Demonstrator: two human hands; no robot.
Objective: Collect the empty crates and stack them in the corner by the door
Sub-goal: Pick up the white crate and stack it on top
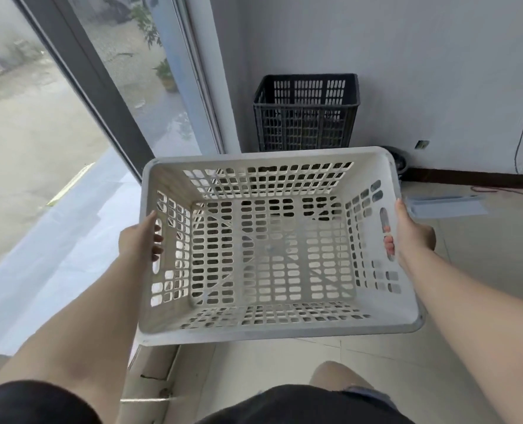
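Observation:
I carry an empty white slotted crate (272,327) in front of me, above the tiled floor. My left hand (138,240) grips its left end, with fingers hooked through the handle slot. On the right end, my right hand (407,234) holds the other handle slot, fingertips showing inside. A black slotted crate (306,114) stands upright on the floor in the corner ahead, between the glass door and the grey wall. The white crate's far rim hides the black crate's base.
The glass door (107,96) with a dark frame runs along the left, a raised threshold below it. A dark round object (399,162) sits by the wall behind the crate's right corner. A grey flat piece (447,206) and thin cables lie on the floor to the right.

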